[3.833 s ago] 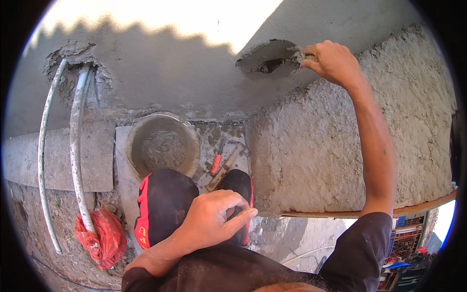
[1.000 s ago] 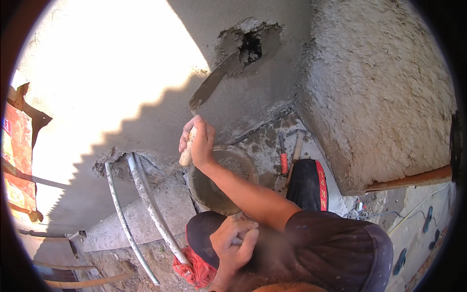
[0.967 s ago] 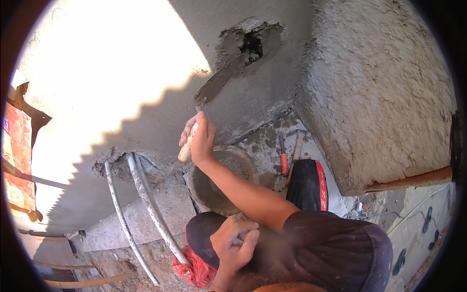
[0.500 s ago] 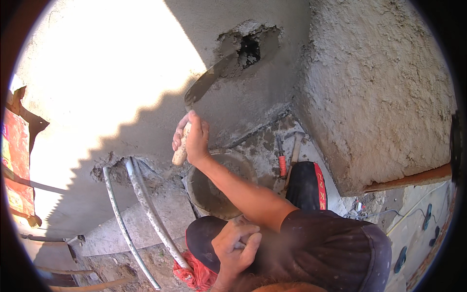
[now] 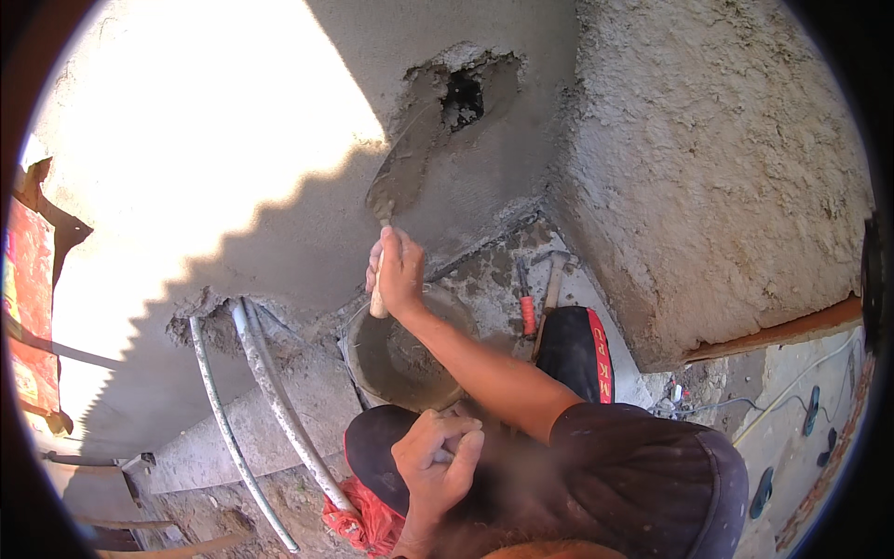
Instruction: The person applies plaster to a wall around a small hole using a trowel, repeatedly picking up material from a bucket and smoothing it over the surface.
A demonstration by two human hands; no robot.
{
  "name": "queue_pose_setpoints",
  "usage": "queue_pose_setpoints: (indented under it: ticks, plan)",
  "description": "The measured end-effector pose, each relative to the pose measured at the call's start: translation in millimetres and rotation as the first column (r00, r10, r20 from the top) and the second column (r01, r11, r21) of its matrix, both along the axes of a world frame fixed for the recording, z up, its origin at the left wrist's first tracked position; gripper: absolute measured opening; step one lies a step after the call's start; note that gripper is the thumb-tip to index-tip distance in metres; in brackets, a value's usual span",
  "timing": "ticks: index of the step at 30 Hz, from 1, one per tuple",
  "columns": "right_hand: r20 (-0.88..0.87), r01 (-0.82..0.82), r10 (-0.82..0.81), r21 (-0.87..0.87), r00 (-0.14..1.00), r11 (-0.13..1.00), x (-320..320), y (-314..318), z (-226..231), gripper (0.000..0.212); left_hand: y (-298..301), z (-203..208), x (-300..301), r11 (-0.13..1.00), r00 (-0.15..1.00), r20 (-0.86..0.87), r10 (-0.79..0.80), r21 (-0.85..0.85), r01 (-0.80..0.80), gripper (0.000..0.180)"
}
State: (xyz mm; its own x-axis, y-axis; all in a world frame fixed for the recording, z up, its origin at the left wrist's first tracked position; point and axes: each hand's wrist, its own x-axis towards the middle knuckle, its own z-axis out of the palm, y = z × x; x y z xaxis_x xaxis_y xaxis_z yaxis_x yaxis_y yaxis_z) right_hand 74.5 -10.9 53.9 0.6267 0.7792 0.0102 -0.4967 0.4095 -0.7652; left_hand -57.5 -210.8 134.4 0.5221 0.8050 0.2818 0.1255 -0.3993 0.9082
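Observation:
My right hand [image 5: 402,275] is closed around the pale wooden handle of a trowel [image 5: 402,177]. The long, mortar-smeared blade lies close to the shaded grey wall, pointing up toward a ragged dark hole [image 5: 462,101]. Whether the blade's whole face touches the wall I cannot tell. Below the right forearm stands a round bucket [image 5: 350,345] with wet grey mortar inside, partly covered by the arm. My left hand [image 5: 438,456] is held near my knee with its fingers curled in; what it may hold is hidden.
Two pale pipes [image 5: 279,391] run down from a broken patch in the wall, near a red plastic bag [image 5: 363,522]. A hammer [image 5: 553,279] and a red-handled tool [image 5: 528,315] lie right of the bucket. A rough plastered wall [image 5: 717,177] bounds the right.
My right hand and the trowel have moved down and to the right, away from the hole, and the blade lies flatter along the wall. My left hand stays curled near my knee.

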Motion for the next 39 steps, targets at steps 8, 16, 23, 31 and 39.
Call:
queue_pose_setpoints:
  ticks: [8,16,23,31,39]
  plan:
    - [-0.318,0.040,0.035,0.228,0.947,0.973,-3,-3,35,0.042,0,0,2,1.000,0.999,-0.048,0.018,0.025,-0.017,0.008]
    - [-0.231,-0.103,0.140,0.168,0.963,0.981,15,12,75,0.040,-1,2,7,0.999,0.998,-0.055,0.034,0.043,-0.032,0.007]
    - [0.573,0.112,-0.084,-0.015,0.815,0.994,43,4,-30,0.041,0,1,17,0.999,0.996,-0.085,-0.012,0.031,0.015,0.008]
    - [0.618,0.105,0.092,-0.275,0.781,0.956,150,-19,-62,0.040,-6,2,13,0.998,1.000,-0.031,-0.005,0.066,0.007,0.008]
    - [0.956,0.298,0.238,-0.281,0.174,0.912,168,-59,-86,0.037,1,0,23,1.000,0.996,-0.086,-0.029,-0.001,0.029,0.007]
